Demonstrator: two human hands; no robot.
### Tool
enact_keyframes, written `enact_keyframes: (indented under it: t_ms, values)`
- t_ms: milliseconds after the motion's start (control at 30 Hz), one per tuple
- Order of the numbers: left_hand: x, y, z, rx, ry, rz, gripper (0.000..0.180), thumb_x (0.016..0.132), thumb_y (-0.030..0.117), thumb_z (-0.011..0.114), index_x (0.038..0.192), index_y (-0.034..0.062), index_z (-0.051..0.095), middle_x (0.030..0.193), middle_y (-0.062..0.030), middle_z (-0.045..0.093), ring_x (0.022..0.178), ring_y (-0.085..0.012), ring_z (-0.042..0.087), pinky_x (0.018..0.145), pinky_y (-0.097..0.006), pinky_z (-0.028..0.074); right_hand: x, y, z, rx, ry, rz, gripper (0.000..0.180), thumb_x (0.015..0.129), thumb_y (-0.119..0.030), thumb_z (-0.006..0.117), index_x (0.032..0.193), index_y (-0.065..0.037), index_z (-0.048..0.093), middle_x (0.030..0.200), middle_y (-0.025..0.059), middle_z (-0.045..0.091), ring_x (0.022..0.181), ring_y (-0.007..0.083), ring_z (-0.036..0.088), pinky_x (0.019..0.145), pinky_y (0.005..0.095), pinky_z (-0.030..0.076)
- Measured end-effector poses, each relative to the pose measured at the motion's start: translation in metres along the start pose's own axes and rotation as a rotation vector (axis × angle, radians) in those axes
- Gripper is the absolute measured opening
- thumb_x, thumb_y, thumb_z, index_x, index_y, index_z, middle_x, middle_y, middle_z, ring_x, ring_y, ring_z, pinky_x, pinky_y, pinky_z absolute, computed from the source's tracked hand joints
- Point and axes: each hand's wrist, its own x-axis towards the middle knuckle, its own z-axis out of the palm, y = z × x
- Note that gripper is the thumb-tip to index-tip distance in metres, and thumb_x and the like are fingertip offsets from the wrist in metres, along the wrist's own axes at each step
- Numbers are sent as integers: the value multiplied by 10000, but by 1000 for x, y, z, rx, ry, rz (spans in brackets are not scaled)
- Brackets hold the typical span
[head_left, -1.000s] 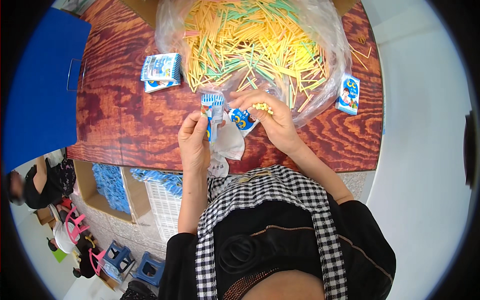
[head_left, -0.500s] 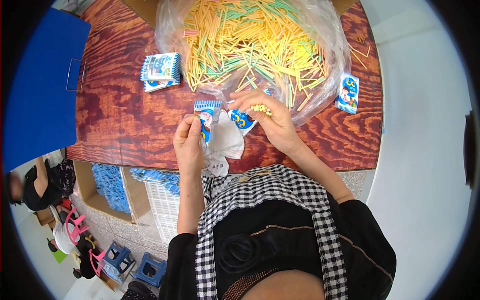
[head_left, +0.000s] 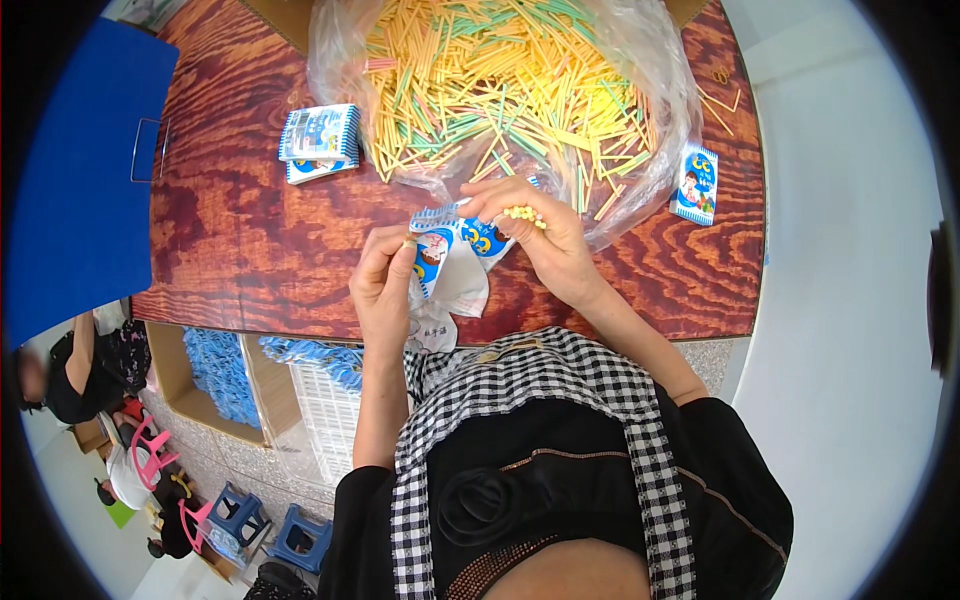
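My left hand (head_left: 385, 275) pinches a small blue-and-white printed packet (head_left: 432, 250) by its edge, with more flat packets bunched below it. My right hand (head_left: 545, 235) holds a small bundle of yellow sticks (head_left: 524, 213) at its fingertips, just right of the packet's top. Both hands hover over the near part of a red-brown wooden table (head_left: 240, 230). Right behind them a clear plastic bag (head_left: 640, 60) lies open, full of yellow, green and pink sticks (head_left: 500, 80).
A stack of filled packets (head_left: 320, 140) lies left of the bag, and one single packet (head_left: 696, 183) to its right. A blue board (head_left: 80, 170) covers the table's left end. Crates and small stools stand on the floor lower left, near a seated person (head_left: 60, 370).
My left hand has turned and dropped slightly with the packet. My right hand stays by the bag's edge with the sticks, closer to the packet's top.
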Motion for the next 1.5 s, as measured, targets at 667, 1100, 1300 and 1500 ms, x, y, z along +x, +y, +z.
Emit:
enact_keyframes:
  t_ms: [667, 1100, 1300, 1500]
  values:
    - [-4, -19, 15, -165, -64, -104, 108, 939, 38, 553, 959, -30, 635, 971, -28, 590, 859, -91, 541, 775, -224, 424, 23, -12, -12, -42, 16, 146, 129, 987, -96, 473, 1009, -12, 569, 1138, 164, 657, 1092, 212, 596, 947, 332, 449]
    - [-9, -10, 15, -169, -28, -120, 118, 938, 55, 566, 953, -33, 644, 954, -32, 592, 864, -92, 541, 773, -227, 425, 11, -12, -7, -13, -39, 92, 113, 935, -24, 516, 1010, 7, 594, 1165, 143, 646, 1105, 218, 598, 950, 335, 455]
    - [-9, -11, 14, -183, -8, -136, 117, 934, 54, 578, 941, -41, 645, 945, -46, 585, 842, -98, 547, 752, -228, 437, 10, -8, -7, -41, -49, 41, 130, 913, 3, 532, 1025, 15, 595, 1152, 134, 650, 1109, 233, 606, 948, 337, 466]
    - [-10, -9, 14, -205, -7, -159, 115, 933, 49, 578, 941, -44, 644, 939, -46, 580, 839, -101, 546, 748, -231, 439, 8, -8, -7, -36, -66, 45, 115, 936, -34, 511, 1010, -8, 596, 1177, 174, 638, 1117, 251, 596, 962, 367, 450]
